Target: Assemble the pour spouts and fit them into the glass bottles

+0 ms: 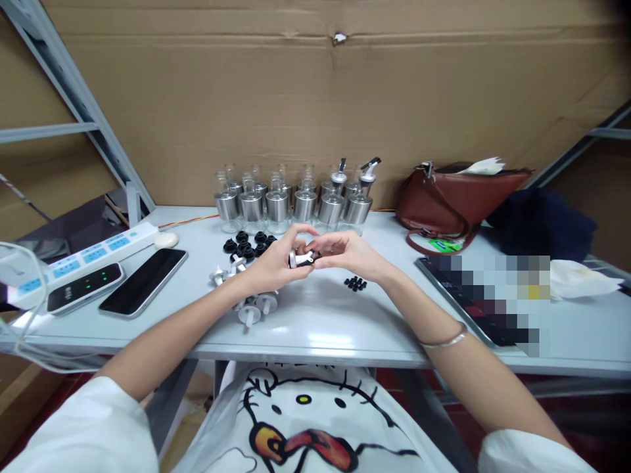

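Note:
My left hand (273, 266) is closed around a bottle pourer (300, 259) with a pale metal spout, held sideways above the table. The fingertips of my right hand (348, 255) pinch together at the spout's tip, on a small black cap (316, 254) partly hidden by the fingers. Below my left wrist lie several loose metal-and-white pourer tops (250, 314). Black ribbed stoppers (245, 246) are grouped just behind that hand. Under my right hand is a small cluster of black caps (355, 283).
Glass bottles with steel sleeves (305, 205) stand in rows at the back; two carry pourers. At left are a power strip (89, 259), a black device (86, 288) and a phone (144, 282). A brown bag (446, 200) and a tablet (463, 299) lie at right.

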Demonstrator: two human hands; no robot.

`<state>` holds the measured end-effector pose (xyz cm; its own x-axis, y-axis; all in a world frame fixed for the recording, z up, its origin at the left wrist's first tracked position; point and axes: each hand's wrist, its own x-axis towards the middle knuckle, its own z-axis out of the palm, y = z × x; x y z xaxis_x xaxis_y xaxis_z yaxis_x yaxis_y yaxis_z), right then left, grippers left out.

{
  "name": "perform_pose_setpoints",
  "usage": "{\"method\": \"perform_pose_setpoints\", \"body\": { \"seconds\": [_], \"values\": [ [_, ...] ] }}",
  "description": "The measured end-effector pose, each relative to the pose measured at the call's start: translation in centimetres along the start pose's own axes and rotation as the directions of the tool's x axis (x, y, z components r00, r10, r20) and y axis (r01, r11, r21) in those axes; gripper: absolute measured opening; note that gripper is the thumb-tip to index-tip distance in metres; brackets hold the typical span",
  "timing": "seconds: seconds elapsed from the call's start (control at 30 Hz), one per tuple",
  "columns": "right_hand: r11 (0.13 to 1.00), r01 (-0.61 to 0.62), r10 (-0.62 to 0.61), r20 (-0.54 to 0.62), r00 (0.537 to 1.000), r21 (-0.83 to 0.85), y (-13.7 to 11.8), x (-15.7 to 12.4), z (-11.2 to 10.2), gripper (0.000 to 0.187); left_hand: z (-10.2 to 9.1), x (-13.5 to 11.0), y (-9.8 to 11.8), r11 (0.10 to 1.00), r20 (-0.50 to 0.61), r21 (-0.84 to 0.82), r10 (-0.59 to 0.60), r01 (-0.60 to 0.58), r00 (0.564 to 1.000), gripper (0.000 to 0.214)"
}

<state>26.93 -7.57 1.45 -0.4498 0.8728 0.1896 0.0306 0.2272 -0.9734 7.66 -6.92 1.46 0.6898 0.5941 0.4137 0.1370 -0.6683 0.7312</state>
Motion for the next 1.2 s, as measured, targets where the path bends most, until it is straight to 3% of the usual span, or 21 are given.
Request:
{"method": "perform_pose_setpoints", "body": {
  "seconds": [0.17,0.33,0.63,0.77,0.93,1.07,1.2],
  "values": [
    [0.994,0.044,-0.047,-0.031,0.998,-0.095,0.07,0.04,0.21,0.034,-0.32,0.12,0.08,0.998,-0.049,0.055,0.031,-0.028,0.998,0.041],
    [0.999,0.034,-0.033,-0.046,0.998,0.012,0.17,0.1,0.35,0.036,-0.29,0.18,-0.18,0.997,-0.062,0.075,-0.02,0.025,0.998,0.041],
    [0.997,0.019,-0.018,-0.025,1.0,0.073,-0.29,-0.08,0.18,0.027,-0.1,0.2,-0.44,0.997,-0.098,0.081,-0.004,0.012,0.995,0.044],
    [0.998,0.042,-0.041,-0.029,0.999,0.04,-0.47,-0.12,0.26,0.031,-0.09,0.19,-0.44,0.994,-0.109,0.101,-0.024,0.035,0.994,0.042],
    [0.999,0.052,-0.052,-0.041,0.998,-0.003,-0.6,-0.13,0.29,0.023,-0.21,0.2,-0.34,0.995,-0.112,0.075,-0.052,0.06,0.992,0.046],
    [0.993,0.111,-0.114,-0.075,0.991,-0.045,-0.52,-0.11,0.22,0.032,-0.35,0.24,-0.23,0.995,-0.123,0.063,-0.066,0.074,0.99,0.046],
    [0.992,0.098,-0.106,-0.114,0.988,-0.081,-0.49,-0.1,0.2,0.023,-0.4,0.24,-0.2,0.996,-0.124,0.04,-0.077,0.083,0.989,0.047]
  ]
}}
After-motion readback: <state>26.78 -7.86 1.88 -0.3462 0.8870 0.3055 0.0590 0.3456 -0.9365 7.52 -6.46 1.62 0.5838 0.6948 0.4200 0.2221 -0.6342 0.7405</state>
